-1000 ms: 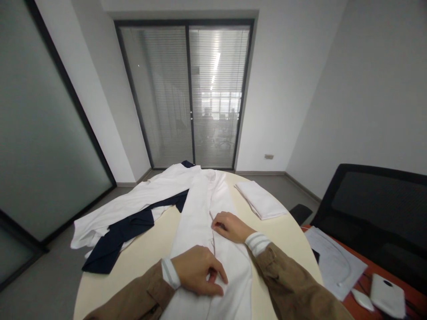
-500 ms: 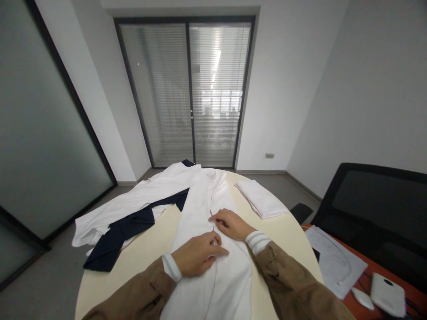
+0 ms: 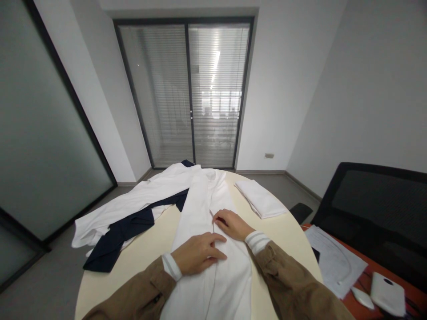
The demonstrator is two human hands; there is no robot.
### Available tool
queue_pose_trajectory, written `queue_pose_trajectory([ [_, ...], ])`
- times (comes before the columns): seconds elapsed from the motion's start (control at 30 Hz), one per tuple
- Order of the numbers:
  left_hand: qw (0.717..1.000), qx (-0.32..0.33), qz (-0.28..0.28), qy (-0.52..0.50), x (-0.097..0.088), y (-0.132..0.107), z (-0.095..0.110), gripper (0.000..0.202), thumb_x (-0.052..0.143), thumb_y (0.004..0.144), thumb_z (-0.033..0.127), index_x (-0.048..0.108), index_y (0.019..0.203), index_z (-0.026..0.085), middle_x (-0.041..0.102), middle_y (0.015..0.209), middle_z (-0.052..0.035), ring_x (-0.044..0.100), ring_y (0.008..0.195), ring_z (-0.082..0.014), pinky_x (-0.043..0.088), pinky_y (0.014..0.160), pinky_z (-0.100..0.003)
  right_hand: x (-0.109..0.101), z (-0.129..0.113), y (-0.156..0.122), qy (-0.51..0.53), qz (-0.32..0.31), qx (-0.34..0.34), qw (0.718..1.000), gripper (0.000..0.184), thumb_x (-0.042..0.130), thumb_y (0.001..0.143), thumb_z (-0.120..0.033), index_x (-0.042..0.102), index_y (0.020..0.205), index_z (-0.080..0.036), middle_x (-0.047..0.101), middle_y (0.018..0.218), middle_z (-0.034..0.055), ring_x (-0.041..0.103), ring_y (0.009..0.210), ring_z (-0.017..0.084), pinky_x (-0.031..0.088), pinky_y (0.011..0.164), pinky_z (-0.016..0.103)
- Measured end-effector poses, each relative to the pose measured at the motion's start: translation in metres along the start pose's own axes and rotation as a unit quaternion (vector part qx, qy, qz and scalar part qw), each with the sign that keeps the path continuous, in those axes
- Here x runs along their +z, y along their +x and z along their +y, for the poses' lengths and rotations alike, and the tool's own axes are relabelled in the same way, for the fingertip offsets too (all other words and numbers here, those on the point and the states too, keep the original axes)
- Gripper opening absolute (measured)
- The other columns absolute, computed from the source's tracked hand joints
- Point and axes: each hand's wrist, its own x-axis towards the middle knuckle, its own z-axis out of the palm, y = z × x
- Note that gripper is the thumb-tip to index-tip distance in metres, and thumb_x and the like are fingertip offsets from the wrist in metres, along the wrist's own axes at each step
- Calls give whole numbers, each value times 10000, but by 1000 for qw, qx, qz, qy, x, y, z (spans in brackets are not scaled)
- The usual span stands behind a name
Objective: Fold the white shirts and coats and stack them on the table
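A long white garment [image 3: 200,209] lies lengthwise down the middle of a round cream table [image 3: 147,253]. My left hand [image 3: 196,254] rests on it near me, thumb and fingers drawn together on the cloth at its centre seam. Just beyond, my right hand [image 3: 231,223] has its fingers curled and pinching the same seam edge. Both arms wear brown sleeves with striped white cuffs.
A second white garment [image 3: 133,200] and a navy one [image 3: 123,231] sprawl over the table's left side. A folded white cloth [image 3: 260,200] lies at the right. A black chair [image 3: 376,209], papers [image 3: 333,262] and a white device [image 3: 387,289] are right. Glass doors stand behind.
My left hand has moved away from me along the seam, closing up on the right hand. The right hand has shifted slightly farther up the seam.
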Motion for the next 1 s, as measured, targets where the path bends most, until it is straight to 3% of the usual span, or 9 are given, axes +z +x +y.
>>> queue_pose_trajectory([
  [0.1, 1000, 3, 0, -14, 1, 0, -2, 278, 594, 914, 187, 707, 1141, 300, 594, 1350, -19, 625, 1081, -187, 496, 967, -318, 2, 3, 0, 17, 18, 26, 999, 158, 507, 939, -204, 653, 1000, -204, 689, 939, 43, 608, 863, 174, 446, 795, 288],
  [0.23, 1000, 0, 11, -15, -2, -2, 0, 470, 541, 859, 60, 654, 1240, 313, 504, 1464, -25, 574, 1214, -199, 471, 1021, -327, 4, 6, 1, 39, 48, 67, 996, 179, 460, 976, -265, 623, 1027, -208, 679, 907, 32, 600, 798, 165, 446, 745, 281],
  [0.33, 1000, -6, 4, -16, -4, -2, 0, 445, 562, 838, 66, 679, 1189, 313, 517, 1453, -16, 597, 1178, -198, 487, 992, -319, 5, 7, 1, 1, 64, 81, 995, 163, 481, 959, -253, 629, 1005, -200, 666, 873, 33, 584, 770, 164, 433, 729, 281],
  [0.5, 999, -19, 11, -39, -7, 0, 1, 301, 497, 892, 91, 688, 1060, 251, 665, 1240, -1, 636, 1079, -162, 487, 943, -281, 6, 7, 1, -52, 50, 75, 995, 148, 514, 932, -228, 652, 974, -199, 672, 872, 37, 591, 793, 164, 417, 738, 276],
  [0.67, 1000, 23, -6, 2, -8, 1, 4, 304, 547, 781, 65, 690, 985, 240, 664, 1229, -6, 580, 1080, -209, 456, 965, -346, 8, 10, 1, -62, 36, 72, 995, 151, 530, 921, -217, 671, 973, -204, 687, 881, 35, 597, 807, 166, 413, 743, 273],
  [0.87, 994, 80, -69, -20, -10, 2, 20, 737, 719, 631, 201, 566, 1340, 331, 487, 1459, -37, 431, 1315, -316, 330, 1118, -463, 7, 9, 1, -50, 36, 72, 995, 168, 532, 910, -190, 682, 986, -198, 693, 894, 41, 609, 829, 165, 419, 763, 270],
  [0.93, 991, 102, -88, -16, -10, 2, 31, 798, 727, 682, 265, 473, 1434, 344, 398, 1534, -61, 367, 1380, -361, 272, 1146, -524, 6, 9, 1, -48, 34, 72, 996, 161, 540, 903, -186, 681, 979, -198, 694, 897, 40, 609, 821, 164, 416, 755, 268],
  [1.0, 989, 123, -86, -3, -10, 4, 43, 677, 641, 822, 252, 439, 1455, 382, 344, 1576, -49, 340, 1411, -358, 230, 1155, -553, 5, 9, 1, -49, 33, 70, 996, 154, 542, 902, -187, 679, 970, -197, 693, 894, 38, 606, 805, 162, 411, 741, 266],
])
